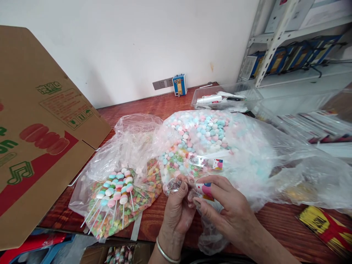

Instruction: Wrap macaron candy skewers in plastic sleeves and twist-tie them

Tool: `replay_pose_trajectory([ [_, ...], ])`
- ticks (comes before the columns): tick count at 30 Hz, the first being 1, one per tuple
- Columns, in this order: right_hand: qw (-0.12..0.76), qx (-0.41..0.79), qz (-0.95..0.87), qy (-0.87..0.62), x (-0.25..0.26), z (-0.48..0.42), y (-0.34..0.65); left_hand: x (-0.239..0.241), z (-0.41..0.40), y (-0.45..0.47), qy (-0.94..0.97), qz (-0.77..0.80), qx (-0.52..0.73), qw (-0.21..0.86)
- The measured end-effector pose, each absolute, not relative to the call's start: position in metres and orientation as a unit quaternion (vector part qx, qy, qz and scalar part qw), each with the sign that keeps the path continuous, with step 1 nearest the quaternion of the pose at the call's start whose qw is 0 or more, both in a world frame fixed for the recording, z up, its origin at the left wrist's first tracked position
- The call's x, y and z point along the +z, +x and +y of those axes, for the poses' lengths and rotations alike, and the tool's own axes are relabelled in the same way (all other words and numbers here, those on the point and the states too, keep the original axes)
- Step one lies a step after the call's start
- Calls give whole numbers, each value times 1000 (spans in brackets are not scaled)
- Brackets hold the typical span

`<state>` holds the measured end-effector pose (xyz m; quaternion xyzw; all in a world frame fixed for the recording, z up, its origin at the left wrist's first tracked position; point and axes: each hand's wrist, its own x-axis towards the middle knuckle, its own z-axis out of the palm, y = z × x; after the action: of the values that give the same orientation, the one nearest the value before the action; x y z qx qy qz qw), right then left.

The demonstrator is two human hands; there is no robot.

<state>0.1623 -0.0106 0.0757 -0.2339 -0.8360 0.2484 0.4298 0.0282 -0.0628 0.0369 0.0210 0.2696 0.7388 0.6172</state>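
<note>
Both hands meet at the front middle of the table, closed on a small clear plastic wrapper (204, 189) with a pink and blue print. My left hand (178, 207), with a metal bangle at its wrist, pinches the wrapper's left part. My right hand (225, 205) grips its printed end between thumb and fingers. Whether anything is inside the wrapper is hidden. Just beyond lies a similar printed wrapper (205, 161) on a large clear bag of pastel candies (203, 126). To the left, several striped candy lollipops (118, 187) rest on a bag of small ring candies (152, 183).
A large cardboard box (41, 128) stands at the left. Behind the bags sits a clear plastic tray (225, 97) of items, near a small blue device (179, 85) by the wall. Yellow and red packaging (327, 229) lies at the right edge. A metal shelf (275, 47) rises beyond.
</note>
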Motion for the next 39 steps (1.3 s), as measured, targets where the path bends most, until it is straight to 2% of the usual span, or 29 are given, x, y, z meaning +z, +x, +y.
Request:
replay_pose_trajectory([
  [10, 447, 185, -853, -196, 91, -17, 159, 44, -63, 24, -54, 204, 743, 635],
  [18, 449, 238, -840, -189, 97, -23, 159, 40, -62, 22, -60, 220, 754, 616],
  [23, 433, 274, -842, -170, 101, -25, 167, 53, -77, 14, -24, 187, 772, 607],
  [26, 449, 289, -826, -179, 107, -18, 159, 70, -108, -6, -14, 142, 811, 568],
  [28, 443, 301, -826, -175, 110, -14, 139, 81, -137, -25, 7, 125, 855, 504],
  [30, 383, 347, -841, -160, 110, -16, 110, 87, -169, -46, 34, 115, 895, 430],
  [34, 158, 469, -850, -182, 89, -35, 38, 83, -219, -81, 69, 72, 929, 356],
  [36, 102, 535, -807, -227, 69, -47, 6, 74, -233, -92, 76, 64, 934, 343],
  [39, 75, 601, -748, -271, 36, -62, -30, 61, -241, -102, 69, 71, 939, 330],
])
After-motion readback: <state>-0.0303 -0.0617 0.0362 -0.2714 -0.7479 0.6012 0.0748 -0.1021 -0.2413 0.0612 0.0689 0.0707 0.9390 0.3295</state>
